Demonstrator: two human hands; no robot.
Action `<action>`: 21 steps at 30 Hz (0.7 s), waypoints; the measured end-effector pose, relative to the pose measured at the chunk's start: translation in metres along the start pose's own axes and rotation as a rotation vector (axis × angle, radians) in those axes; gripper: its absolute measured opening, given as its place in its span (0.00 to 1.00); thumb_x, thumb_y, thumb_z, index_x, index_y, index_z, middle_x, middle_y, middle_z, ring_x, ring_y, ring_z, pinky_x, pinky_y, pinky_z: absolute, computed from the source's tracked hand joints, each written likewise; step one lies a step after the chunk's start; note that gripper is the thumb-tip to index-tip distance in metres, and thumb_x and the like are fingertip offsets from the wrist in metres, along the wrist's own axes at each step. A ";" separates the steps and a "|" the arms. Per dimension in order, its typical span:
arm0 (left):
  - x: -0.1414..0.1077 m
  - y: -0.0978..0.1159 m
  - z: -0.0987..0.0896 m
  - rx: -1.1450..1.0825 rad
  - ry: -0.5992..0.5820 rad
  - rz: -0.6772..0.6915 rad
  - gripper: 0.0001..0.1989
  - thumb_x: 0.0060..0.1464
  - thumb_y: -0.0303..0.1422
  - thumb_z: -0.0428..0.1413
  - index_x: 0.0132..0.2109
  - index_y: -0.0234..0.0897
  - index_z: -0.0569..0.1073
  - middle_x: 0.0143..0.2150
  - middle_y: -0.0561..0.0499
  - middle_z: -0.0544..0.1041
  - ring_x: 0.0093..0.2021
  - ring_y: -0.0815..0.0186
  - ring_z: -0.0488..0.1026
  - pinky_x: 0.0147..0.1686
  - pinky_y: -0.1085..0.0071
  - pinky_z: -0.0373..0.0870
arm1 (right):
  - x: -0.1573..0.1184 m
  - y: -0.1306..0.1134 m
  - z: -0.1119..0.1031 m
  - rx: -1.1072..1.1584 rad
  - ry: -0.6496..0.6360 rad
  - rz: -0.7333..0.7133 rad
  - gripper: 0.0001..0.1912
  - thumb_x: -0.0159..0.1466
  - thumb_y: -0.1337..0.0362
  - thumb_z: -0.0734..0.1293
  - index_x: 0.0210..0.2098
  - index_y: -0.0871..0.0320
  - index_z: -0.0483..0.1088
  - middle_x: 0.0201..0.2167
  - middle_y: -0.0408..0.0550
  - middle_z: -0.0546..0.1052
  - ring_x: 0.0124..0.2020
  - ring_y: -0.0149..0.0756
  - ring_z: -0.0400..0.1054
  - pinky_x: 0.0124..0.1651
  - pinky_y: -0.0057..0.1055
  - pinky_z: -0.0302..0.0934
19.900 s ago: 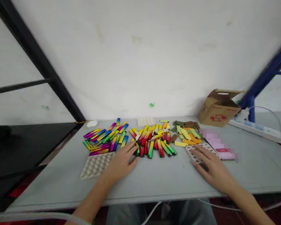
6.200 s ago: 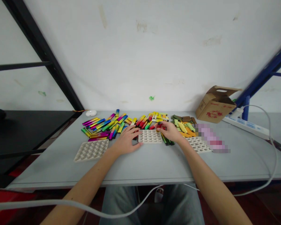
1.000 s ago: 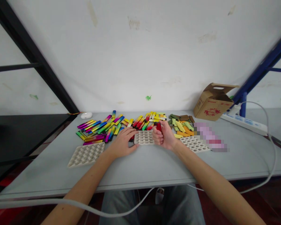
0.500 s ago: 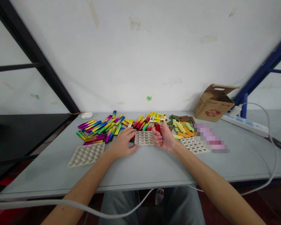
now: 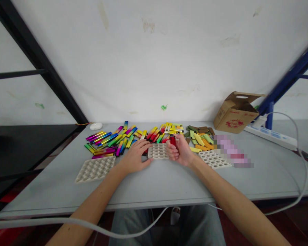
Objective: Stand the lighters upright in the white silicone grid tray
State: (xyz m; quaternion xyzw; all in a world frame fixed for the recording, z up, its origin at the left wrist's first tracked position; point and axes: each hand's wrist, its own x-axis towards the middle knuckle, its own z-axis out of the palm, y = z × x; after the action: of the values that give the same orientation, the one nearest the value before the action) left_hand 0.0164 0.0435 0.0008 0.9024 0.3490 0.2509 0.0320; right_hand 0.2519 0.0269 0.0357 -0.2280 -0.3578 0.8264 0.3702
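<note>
In the middle of the table lies a small white tray with rows of holes [image 5: 157, 151]. My left hand [image 5: 137, 155] spans its left end, thumb at the front corner and fingers at the back. Over the tray's right end, my right hand [image 5: 178, 150] is closed in a fist around an upright red lighter [image 5: 172, 140], its thumb by the lighter's top. Behind both hands, red and yellow lighters [image 5: 152, 132] lie in a loose heap. Part of the tray is hidden by my right hand.
Shiny multicoloured lighters [image 5: 113, 139] spread at the left; yellow, orange and green pieces [image 5: 199, 138] lie at the right. Two more white trays [image 5: 94, 169] [image 5: 214, 159] flank my arms. An open cardboard box [image 5: 233, 118] and a power strip [image 5: 272, 136] stand at the back right.
Both hands keep nearly the same places. The red lighter is still in my right fist, with its top showing slightly more beside the thumb.
</note>
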 end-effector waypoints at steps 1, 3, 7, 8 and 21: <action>0.000 0.000 0.000 -0.004 0.002 0.003 0.26 0.53 0.40 0.57 0.57 0.34 0.69 0.58 0.39 0.71 0.61 0.51 0.64 0.62 0.51 0.59 | 0.000 0.000 0.000 0.002 -0.001 -0.002 0.24 0.59 0.46 0.59 0.17 0.56 0.54 0.13 0.33 0.47 0.14 0.23 0.35 0.14 0.21 0.37; 0.000 0.000 0.000 -0.011 0.014 0.008 0.26 0.52 0.40 0.58 0.57 0.35 0.69 0.57 0.39 0.71 0.60 0.50 0.64 0.61 0.50 0.60 | -0.001 -0.001 0.001 0.012 -0.002 -0.011 0.25 0.60 0.44 0.59 0.18 0.57 0.55 0.13 0.33 0.48 0.14 0.23 0.36 0.15 0.20 0.38; 0.005 0.009 -0.003 -0.040 0.152 0.011 0.21 0.52 0.38 0.59 0.52 0.36 0.73 0.54 0.39 0.73 0.58 0.50 0.67 0.59 0.49 0.61 | -0.002 0.000 0.001 0.058 -0.046 -0.061 0.26 0.62 0.44 0.58 0.19 0.57 0.56 0.13 0.34 0.50 0.14 0.23 0.38 0.15 0.20 0.40; 0.008 0.015 -0.003 -0.070 0.215 0.013 0.16 0.53 0.36 0.59 0.49 0.37 0.75 0.52 0.41 0.75 0.56 0.52 0.69 0.59 0.51 0.62 | -0.002 0.000 0.001 0.074 -0.073 -0.069 0.27 0.63 0.44 0.58 0.18 0.57 0.55 0.12 0.34 0.50 0.14 0.23 0.37 0.15 0.20 0.40; 0.057 0.114 0.014 -0.485 0.727 -0.199 0.06 0.49 0.29 0.61 0.36 0.37 0.73 0.33 0.52 0.76 0.36 0.66 0.74 0.39 0.70 0.71 | 0.009 0.019 -0.004 0.091 -0.017 -0.131 0.31 0.60 0.48 0.62 0.11 0.55 0.44 0.06 0.35 0.45 0.10 0.23 0.37 0.12 0.22 0.40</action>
State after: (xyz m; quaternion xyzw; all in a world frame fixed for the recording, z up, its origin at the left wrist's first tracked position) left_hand 0.1286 -0.0039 0.0393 0.6840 0.3540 0.6219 0.1419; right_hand 0.2407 0.0267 0.0175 -0.1800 -0.3372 0.8177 0.4305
